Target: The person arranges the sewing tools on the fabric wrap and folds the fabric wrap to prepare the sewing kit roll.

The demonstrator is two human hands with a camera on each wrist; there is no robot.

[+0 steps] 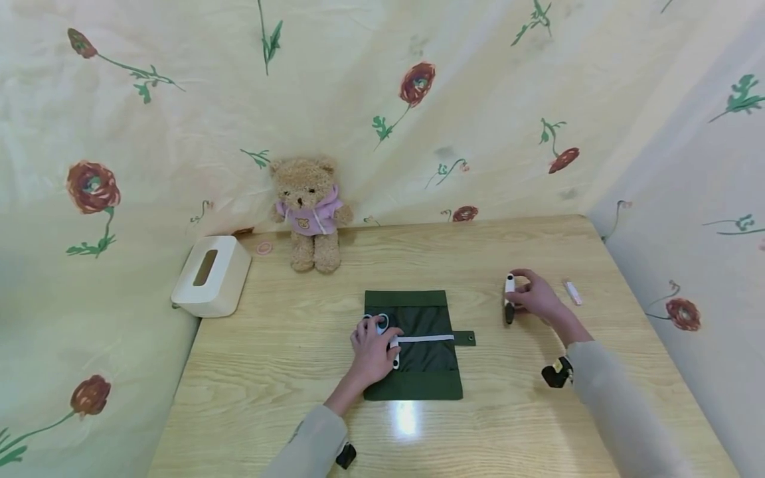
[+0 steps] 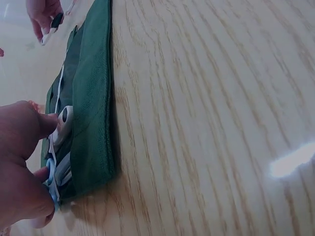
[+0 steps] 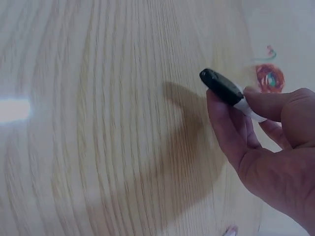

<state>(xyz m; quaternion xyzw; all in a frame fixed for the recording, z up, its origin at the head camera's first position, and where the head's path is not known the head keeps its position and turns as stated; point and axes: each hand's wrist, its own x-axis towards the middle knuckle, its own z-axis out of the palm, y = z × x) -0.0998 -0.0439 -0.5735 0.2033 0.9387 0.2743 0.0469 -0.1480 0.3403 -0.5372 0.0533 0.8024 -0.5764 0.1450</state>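
Note:
A dark green fabric pouch [image 1: 412,386] lies unfolded on the table, with a pale elastic band [image 1: 427,338] across its middle. My left hand [image 1: 372,352] rests over its left side, fingers spread. It touches scissors with light blue handles [image 1: 383,323] and a white tool with a dark spot at its end [image 2: 64,118], both tucked into the pouch. Off to the right, my right hand [image 1: 538,297] pinches a slim white tool with a black end [image 3: 221,87] between thumb and fingers, above the table. The tool's exact kind is unclear.
A small pale pink-and-white item [image 1: 572,293] lies right of my right hand. At the back stand a teddy bear [image 1: 309,219] in a purple hoodie and, farther left, a white tissue box [image 1: 230,282]. Flowered cloth [image 1: 508,86] hangs behind the wooden table [image 1: 269,372].

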